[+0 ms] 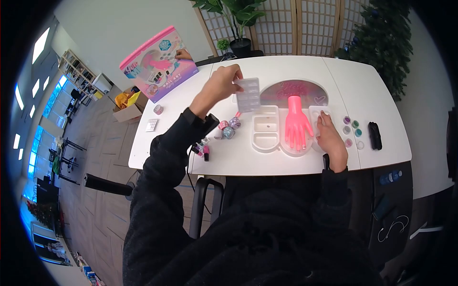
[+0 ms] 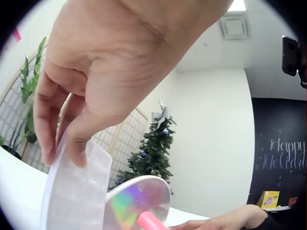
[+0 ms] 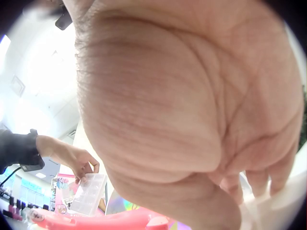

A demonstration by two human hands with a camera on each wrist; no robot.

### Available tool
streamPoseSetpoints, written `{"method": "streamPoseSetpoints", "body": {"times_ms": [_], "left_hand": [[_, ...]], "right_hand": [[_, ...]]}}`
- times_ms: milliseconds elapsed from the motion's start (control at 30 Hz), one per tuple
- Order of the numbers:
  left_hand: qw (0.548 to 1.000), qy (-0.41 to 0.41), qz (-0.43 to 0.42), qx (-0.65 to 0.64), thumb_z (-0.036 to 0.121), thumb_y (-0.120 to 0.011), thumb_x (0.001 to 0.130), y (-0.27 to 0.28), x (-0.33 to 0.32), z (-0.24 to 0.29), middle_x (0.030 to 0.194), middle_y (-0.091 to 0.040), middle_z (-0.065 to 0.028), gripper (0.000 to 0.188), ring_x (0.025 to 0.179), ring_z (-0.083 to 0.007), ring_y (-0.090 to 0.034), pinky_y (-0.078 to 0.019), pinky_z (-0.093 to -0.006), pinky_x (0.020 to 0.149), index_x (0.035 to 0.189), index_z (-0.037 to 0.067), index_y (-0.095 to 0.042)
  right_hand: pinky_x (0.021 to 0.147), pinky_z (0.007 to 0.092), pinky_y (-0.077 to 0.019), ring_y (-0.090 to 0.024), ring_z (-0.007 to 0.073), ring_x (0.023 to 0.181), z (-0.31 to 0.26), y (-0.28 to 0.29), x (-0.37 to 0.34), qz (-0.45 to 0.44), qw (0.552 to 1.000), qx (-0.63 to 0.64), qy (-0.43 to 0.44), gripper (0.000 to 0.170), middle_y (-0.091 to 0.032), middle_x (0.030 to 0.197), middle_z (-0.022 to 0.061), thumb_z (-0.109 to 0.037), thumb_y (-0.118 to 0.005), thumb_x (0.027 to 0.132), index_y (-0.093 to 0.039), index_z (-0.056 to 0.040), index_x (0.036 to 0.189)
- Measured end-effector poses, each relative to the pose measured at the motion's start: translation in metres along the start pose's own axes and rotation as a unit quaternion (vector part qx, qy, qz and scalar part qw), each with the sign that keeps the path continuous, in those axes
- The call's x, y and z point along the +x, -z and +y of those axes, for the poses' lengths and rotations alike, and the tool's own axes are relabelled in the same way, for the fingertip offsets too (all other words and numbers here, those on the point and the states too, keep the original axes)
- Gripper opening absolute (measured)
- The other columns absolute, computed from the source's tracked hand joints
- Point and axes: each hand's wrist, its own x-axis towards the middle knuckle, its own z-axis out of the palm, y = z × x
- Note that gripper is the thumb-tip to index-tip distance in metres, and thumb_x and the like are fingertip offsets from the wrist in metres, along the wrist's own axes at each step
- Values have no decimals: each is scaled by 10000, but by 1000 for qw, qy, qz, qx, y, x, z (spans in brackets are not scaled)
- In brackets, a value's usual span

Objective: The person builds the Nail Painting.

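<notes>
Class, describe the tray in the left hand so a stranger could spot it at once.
On the white table, find the shiny, round-topped panel. Just left of it in the head view, the left hand pinches the clear tray by its edge. Unlike the white tray resting on the table, this one is see-through, held up, and divided into rows of small compartments.

The palette [image 1: 248, 95] is whitish, the model hand [image 1: 296, 123] pink, the panel [image 2: 138, 199] silvery (rainbow-sheened).

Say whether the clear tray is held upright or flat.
Roughly upright, with some lean: the left hand pinches the clear tray near its top edge, and both wrist views show it hanging down from there.
</notes>
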Motion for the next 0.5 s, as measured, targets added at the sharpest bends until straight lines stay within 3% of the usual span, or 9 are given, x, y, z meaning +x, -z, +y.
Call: {"method": "streamPoseSetpoints", "body": {"times_ms": [233,267,333,500], "left_hand": [[995,-45,79,-47,25,-830,766,-46,-8,30,901,-717,-151,247,765,-291,-726,-558,-387,677,940,-12,-658],[995,-47,79,-47,25,-830,766,-48,-7,30,901,-717,-151,247,765,-291,-726,-558,-387,677,940,-12,-658],[998,-10,25,-60,11,-804,756,-49,-4,30,959,-695,-203,215,880,-393,-695,-547,-463,754,921,-33,-673],[999,-12,29,-28,97,-800,815,-52,-4,29,904,-711,-189,158,852,-375,-700,-550,-452,749,903,-5,-717]], "right_hand": [[1221,368,-361,-294,402,1526,-1,1,-1,6,1000,-6,6,758,-267,1661,223,75,-705,815,-394,91,1507],[1222,369,-359,-293,402,1527,-3,3,-1,0,1000,-2,2,757,-267,1660,224,72,-707,817,-394,91,1506],[1221,369,-361,-295,403,1525,-4,5,-2,2,1000,6,3,755,-271,1657,226,70,-708,818,-395,92,1504],[1217,372,-366,-309,408,1516,3,-3,-2,12,1000,1,21,753,-283,1646,232,60,-713,819,-396,92,1500]]}}
